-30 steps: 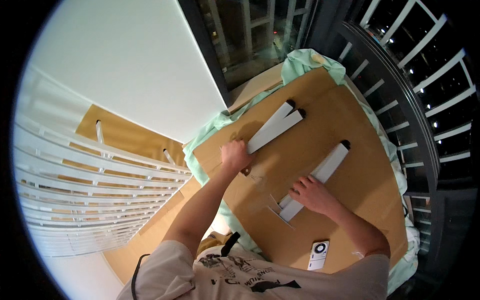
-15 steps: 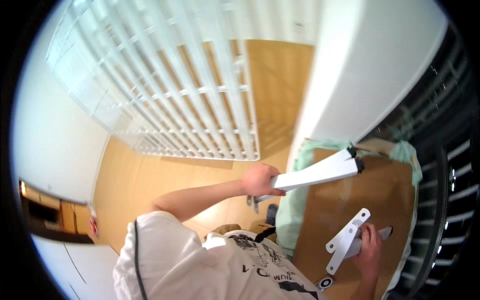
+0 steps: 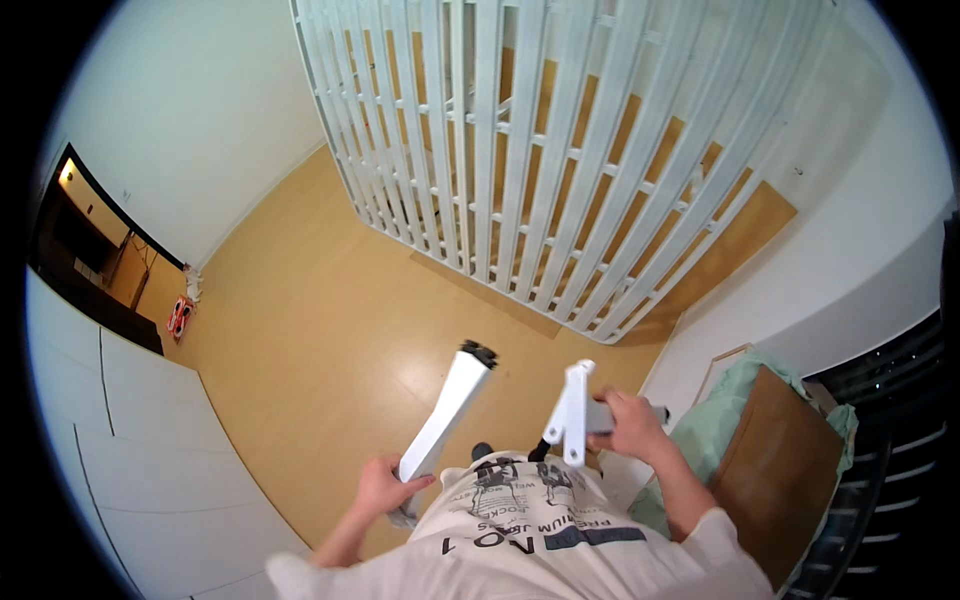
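Note:
My left hand (image 3: 384, 487) is closed around a bundle of white metal legs (image 3: 442, 412) at its lower end. Black caps at the far ends of the legs point away from me. In my right hand (image 3: 630, 424) is a white metal leg with hinged plates (image 3: 573, 412); round holes show in the plates, and its dark-tipped end sticks out to the right past my fingers. Both sets are held up in front of my white printed shirt (image 3: 520, 535), apart from each other. Ahead of me a large white slatted bed frame (image 3: 482, 170) stands tilted up on its edge.
To my right, a brown-topped piece (image 3: 785, 455) is wrapped in pale green cloth (image 3: 710, 420), beside black railings (image 3: 890, 440). White cabinets (image 3: 150, 450) run along the left, near a doorway (image 3: 105, 255) and a red item (image 3: 180, 318) on the wooden floor (image 3: 290, 290).
My view has swung left. The right hand has lifted its leg from over the brown-topped piece to in front of my body. The left hand has brought its legs leftward, caps pointing away.

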`<act>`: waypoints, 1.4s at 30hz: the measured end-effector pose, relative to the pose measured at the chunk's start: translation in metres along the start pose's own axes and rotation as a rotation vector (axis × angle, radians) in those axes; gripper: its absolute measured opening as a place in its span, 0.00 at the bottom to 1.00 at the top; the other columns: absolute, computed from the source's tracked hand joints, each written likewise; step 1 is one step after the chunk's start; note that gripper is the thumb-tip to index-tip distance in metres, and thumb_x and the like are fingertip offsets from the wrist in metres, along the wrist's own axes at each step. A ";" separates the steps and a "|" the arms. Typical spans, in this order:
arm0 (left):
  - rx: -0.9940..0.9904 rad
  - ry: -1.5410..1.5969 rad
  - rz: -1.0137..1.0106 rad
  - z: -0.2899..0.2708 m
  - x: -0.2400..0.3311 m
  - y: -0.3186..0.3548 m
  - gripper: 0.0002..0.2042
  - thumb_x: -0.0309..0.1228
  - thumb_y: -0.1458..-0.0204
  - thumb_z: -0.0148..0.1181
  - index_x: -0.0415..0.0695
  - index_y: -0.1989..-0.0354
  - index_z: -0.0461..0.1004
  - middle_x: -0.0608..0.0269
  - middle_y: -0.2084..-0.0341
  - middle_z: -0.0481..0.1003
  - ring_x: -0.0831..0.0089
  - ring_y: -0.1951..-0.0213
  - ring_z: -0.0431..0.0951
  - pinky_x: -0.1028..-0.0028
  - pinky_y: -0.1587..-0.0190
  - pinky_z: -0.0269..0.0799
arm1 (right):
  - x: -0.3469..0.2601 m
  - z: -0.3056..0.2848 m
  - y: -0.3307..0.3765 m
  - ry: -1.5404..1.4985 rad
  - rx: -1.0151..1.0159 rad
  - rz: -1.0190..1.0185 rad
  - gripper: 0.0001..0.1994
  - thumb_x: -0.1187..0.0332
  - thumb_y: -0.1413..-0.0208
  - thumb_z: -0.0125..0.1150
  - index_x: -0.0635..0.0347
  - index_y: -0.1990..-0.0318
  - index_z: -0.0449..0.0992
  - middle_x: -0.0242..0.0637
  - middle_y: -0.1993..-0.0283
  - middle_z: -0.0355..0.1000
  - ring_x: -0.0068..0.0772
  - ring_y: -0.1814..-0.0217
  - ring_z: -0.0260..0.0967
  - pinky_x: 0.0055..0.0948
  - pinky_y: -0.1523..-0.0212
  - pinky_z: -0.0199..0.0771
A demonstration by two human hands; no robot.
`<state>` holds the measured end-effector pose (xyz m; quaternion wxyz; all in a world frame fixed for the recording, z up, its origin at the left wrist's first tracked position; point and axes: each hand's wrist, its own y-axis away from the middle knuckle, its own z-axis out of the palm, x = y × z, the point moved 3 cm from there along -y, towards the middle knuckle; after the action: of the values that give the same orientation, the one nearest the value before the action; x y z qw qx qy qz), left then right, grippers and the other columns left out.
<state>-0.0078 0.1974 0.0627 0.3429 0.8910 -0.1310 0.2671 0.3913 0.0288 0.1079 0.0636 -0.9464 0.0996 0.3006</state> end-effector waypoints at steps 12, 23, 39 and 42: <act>-0.042 0.787 -0.516 -0.040 -0.247 -0.032 0.12 0.38 0.47 0.71 0.40 0.66 0.84 0.65 0.73 0.81 0.76 0.74 0.78 0.73 0.69 0.72 | 0.111 0.270 -0.190 0.040 -0.574 0.444 0.23 0.58 0.62 0.74 0.61 0.59 0.79 0.48 0.62 0.80 0.47 0.60 0.78 0.41 0.58 0.78; 0.143 0.880 -0.725 -0.163 -0.293 -0.088 0.14 0.37 0.43 0.67 0.37 0.60 0.82 0.63 0.68 0.82 0.76 0.69 0.80 0.73 0.66 0.75 | 0.128 0.423 -0.205 -0.114 -0.844 0.809 0.29 0.50 0.62 0.76 0.60 0.54 0.82 0.49 0.55 0.81 0.45 0.52 0.79 0.41 0.51 0.78; 0.111 0.905 -0.585 -0.488 -0.408 -0.323 0.19 0.41 0.47 0.72 0.39 0.55 0.80 0.62 0.66 0.82 0.74 0.67 0.80 0.74 0.65 0.75 | -0.241 0.463 -0.741 -0.438 -0.311 0.116 0.23 0.64 0.55 0.75 0.59 0.50 0.77 0.47 0.58 0.79 0.46 0.54 0.78 0.40 0.51 0.76; -0.005 1.005 -0.433 -0.595 -0.418 -0.394 0.23 0.46 0.48 0.71 0.39 0.52 0.78 0.60 0.64 0.81 0.74 0.62 0.80 0.70 0.60 0.76 | -0.370 0.430 -0.803 -0.462 -0.263 -0.131 0.20 0.71 0.52 0.72 0.60 0.50 0.77 0.42 0.58 0.79 0.39 0.53 0.78 0.36 0.52 0.76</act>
<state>-0.4178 0.9113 -0.0166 0.4127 0.6593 0.2348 0.5830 0.0388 0.9426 0.0224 -0.0193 -0.8572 -0.0190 0.5143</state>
